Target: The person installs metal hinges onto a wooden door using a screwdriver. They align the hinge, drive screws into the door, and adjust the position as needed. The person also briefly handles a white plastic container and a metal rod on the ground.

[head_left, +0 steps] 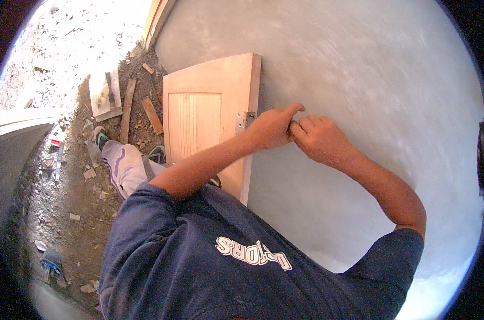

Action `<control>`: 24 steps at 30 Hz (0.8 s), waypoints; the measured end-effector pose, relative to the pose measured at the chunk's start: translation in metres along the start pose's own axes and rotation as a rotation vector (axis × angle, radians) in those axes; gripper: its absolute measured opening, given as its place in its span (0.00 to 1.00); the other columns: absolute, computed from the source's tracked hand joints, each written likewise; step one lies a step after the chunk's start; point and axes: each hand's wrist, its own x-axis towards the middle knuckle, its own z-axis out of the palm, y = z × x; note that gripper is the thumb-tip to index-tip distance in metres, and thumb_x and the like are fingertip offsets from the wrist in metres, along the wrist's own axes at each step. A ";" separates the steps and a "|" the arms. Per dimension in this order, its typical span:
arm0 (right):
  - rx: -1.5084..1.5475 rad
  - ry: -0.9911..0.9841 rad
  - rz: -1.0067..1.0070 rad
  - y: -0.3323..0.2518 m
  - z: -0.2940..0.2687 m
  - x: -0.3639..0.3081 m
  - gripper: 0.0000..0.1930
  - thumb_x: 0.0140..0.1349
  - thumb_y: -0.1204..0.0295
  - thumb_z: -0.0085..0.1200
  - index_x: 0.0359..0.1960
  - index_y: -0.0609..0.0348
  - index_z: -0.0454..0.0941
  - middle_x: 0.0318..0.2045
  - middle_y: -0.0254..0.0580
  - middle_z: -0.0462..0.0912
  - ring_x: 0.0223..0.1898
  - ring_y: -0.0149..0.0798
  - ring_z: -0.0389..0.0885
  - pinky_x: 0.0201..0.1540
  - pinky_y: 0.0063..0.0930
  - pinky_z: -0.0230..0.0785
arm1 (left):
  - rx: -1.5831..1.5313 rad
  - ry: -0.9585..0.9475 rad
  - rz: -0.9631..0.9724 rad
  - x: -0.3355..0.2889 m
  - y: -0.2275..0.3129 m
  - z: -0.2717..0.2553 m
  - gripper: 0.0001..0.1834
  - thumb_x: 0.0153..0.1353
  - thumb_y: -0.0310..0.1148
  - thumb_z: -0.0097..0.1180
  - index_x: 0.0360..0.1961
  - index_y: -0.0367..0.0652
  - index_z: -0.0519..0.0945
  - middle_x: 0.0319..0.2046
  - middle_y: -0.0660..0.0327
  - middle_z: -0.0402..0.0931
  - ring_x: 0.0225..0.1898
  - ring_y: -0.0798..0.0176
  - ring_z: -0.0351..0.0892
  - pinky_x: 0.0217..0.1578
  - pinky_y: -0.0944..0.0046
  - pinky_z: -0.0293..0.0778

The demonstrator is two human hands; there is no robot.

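Observation:
A pale wooden panelled door (194, 80) stands upright beside the grey wall. On its right edge sits a metal fitting (242, 121), partly behind my left wrist. My left hand (274, 127) is closed just right of that fitting, its thumb sticking out toward the wall. Against its fingertips, my right hand (323, 140) has its fingers curled in. The two hands meet in front of the wall. Whatever lies between their fingers is hidden or too small to name.
A smooth grey wall (359, 80) fills the right side. Wood strips (127, 109), a board (105, 96) and scraps litter the dirt floor (87, 213) at left. A blue-tipped bundle (51, 261) lies lower left. Bright light falls at upper left.

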 end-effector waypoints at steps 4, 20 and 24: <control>0.070 -0.235 0.022 0.008 0.007 0.002 0.09 0.60 0.69 0.55 0.37 0.62 0.78 0.28 0.50 0.83 0.29 0.53 0.85 0.31 0.45 0.78 | 0.212 0.358 0.271 -0.024 0.011 0.022 0.40 0.44 0.33 0.74 0.61 0.45 0.71 0.42 0.47 0.83 0.44 0.40 0.83 0.42 0.45 0.80; -0.005 -0.011 0.097 -0.009 -0.006 0.011 0.06 0.60 0.71 0.56 0.32 0.61 0.76 0.24 0.44 0.78 0.24 0.43 0.79 0.26 0.40 0.73 | -0.087 -0.025 0.023 0.006 -0.006 0.000 0.33 0.48 0.28 0.71 0.57 0.43 0.72 0.35 0.48 0.83 0.38 0.41 0.84 0.39 0.48 0.78; -0.017 -0.142 0.013 0.000 0.002 0.010 0.06 0.56 0.74 0.57 0.34 0.61 0.77 0.26 0.46 0.79 0.27 0.49 0.82 0.28 0.42 0.76 | 0.082 0.451 0.173 -0.018 0.010 0.020 0.30 0.50 0.28 0.69 0.55 0.43 0.73 0.32 0.49 0.82 0.35 0.41 0.84 0.35 0.47 0.77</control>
